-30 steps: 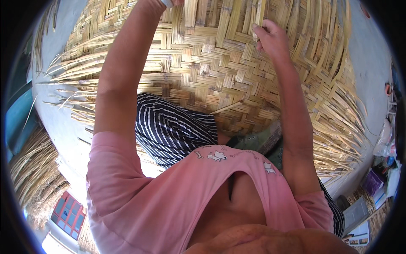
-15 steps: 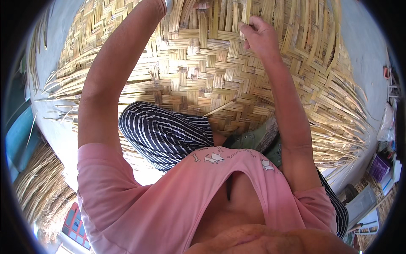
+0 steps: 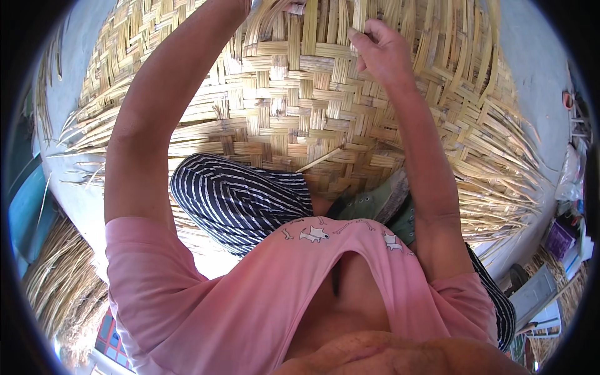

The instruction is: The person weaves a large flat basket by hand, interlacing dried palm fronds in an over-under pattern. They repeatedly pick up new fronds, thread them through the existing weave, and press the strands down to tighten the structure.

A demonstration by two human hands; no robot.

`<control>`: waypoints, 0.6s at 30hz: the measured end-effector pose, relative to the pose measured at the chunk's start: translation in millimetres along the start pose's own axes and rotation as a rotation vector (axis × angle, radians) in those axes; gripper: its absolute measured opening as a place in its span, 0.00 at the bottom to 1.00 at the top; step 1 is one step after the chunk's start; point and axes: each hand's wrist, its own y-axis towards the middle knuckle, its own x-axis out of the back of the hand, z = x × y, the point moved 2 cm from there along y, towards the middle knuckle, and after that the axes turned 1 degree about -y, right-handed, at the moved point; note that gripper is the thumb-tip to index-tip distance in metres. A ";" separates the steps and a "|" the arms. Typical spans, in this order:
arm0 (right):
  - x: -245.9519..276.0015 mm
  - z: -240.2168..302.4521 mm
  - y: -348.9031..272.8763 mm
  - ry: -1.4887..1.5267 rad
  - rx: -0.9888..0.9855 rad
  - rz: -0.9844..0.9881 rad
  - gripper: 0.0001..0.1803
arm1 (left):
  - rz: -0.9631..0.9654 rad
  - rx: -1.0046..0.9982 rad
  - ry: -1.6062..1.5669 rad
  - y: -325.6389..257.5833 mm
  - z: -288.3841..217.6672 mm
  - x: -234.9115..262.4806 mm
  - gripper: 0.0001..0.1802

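Note:
A large mat of flat, yellowish split-cane strips (image 3: pixel 281 103) lies spread before me, woven in the middle with loose strip ends at its sides. My right hand (image 3: pixel 384 50) is over the mat's upper middle, thumb and forefinger pinched on a pale upright cane strip (image 3: pixel 360 15). At the top edge my left hand (image 3: pixel 295 8) is mostly cut off. Only what seems to be a fingertip with a pale wrapping shows there, close to the strips, so its grip is hidden. My knee in striped trousers (image 3: pixel 240 197) and a green shoe (image 3: pixel 369 209) rest on the mat.
Pale smooth floor (image 3: pixel 531 94) surrounds the mat. A heap of long dry strips (image 3: pixel 65 262) lies at the lower left, beside a blue curved object (image 3: pixel 28 212). At the right are a purple box (image 3: pixel 560 239), a clear plastic bag (image 3: pixel 569 178) and a grey panel (image 3: pixel 534 294).
My right hand has moved slightly up and left, still pinching the strip. My left arm has shifted a little left, and a bit more of the wrapped fingertip shows.

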 end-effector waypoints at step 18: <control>-16.1 -22.4 32.8 -0.434 0.250 0.115 0.09 | 0.193 -0.182 -0.056 -22.2 -4.2 -4.3 0.29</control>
